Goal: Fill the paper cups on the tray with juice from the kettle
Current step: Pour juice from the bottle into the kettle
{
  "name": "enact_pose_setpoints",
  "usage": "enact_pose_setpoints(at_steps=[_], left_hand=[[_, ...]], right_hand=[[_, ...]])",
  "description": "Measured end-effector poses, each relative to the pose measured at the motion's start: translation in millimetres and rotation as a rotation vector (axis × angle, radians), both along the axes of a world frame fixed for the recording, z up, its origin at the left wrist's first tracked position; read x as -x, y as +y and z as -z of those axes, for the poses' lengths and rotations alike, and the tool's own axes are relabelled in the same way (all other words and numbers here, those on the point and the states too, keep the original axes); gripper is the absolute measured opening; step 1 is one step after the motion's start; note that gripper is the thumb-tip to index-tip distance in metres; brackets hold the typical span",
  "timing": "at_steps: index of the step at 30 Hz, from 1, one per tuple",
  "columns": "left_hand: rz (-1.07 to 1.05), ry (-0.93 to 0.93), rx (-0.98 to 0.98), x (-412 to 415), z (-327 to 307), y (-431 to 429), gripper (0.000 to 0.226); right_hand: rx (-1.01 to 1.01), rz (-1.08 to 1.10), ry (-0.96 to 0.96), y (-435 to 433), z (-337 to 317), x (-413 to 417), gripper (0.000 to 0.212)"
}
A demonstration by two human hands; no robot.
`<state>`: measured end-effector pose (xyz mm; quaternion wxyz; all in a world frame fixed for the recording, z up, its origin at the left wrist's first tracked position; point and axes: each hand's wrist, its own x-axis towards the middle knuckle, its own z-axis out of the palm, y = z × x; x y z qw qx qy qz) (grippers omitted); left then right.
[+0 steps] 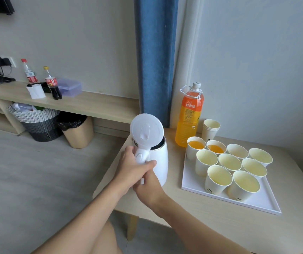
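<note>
**A:** Where do things stand?

**B:** The white plastic electric kettle point(160, 162) sits upright on the pale wooden counter point(257, 231), just at 9 o'clock of the flat white rectangular tray point(264, 197). Its round white hinged lid point(147, 129) is swung up, leaving the mouth open.

**A:** And the hands?

**B:** The left hand point(132, 167) has its grip clenched round the kettle's handle. The right hand point(148, 189) meets the handle's lower end. Its fingers are hidden, so I cannot tell whether that grip is clasped or only steadying.

**A:** The cups?

**B:** Nine white paper cups point(229, 162) crowd the tray, their rims close together. The two at its 11 o'clock corner hold orange juice, and the other seven look empty.

**A:** What could go wrong from here?

**B:** I judge the raised lid the main risk. Tipped steeply, juice may spill over the wide mouth instead of the spout and wet the tray or counter. The cups are light and closely packed, so a nudge from the kettle's body could topple one, most likely when reaching the 3 o'clock side. The tall orange juice bottle point(189, 116) and the stack of spare paper cups point(211, 129), at the tray's 12 o'clock edge, stand near any pour into the far row.
</note>
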<state>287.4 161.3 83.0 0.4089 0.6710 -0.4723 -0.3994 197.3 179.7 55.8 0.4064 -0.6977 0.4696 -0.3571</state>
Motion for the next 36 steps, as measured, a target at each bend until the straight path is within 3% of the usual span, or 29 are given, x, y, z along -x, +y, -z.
enact_pose_setpoints(at_steps=[3,8,11,19,22,27,36], left_hand=[[-0.007,-0.098,0.020,-7.9,1.7,-3.6,0.058],[-0.009,-0.218,0.057,-20.8,8.2,-14.8,0.042],[0.042,-0.248,0.058,-29.4,7.6,-27.2,0.037],[0.162,-0.371,0.096,-34.4,10.7,-67.3,0.049],[0.191,-0.396,0.095,-37.6,11.8,-71.3,0.048],[0.236,-0.428,0.077,-43.6,11.9,-75.6,0.047],[0.296,-0.518,0.037,-51.8,3.0,-80.1,0.044]], right_hand=[[-0.113,0.183,0.144,-10.8,5.1,20.0,0.038],[0.083,0.507,0.224,-67.8,-40.2,55.7,0.026],[0.204,0.575,0.351,-123.5,-64.8,80.3,0.027],[0.377,0.760,0.722,-235.4,-117.6,115.3,0.035],[0.335,0.736,0.788,-262.1,-136.1,123.2,0.036],[0.181,0.512,0.955,-311.1,-139.3,135.2,0.046],[0.203,0.454,0.874,-316.6,-155.8,133.2,0.034]])
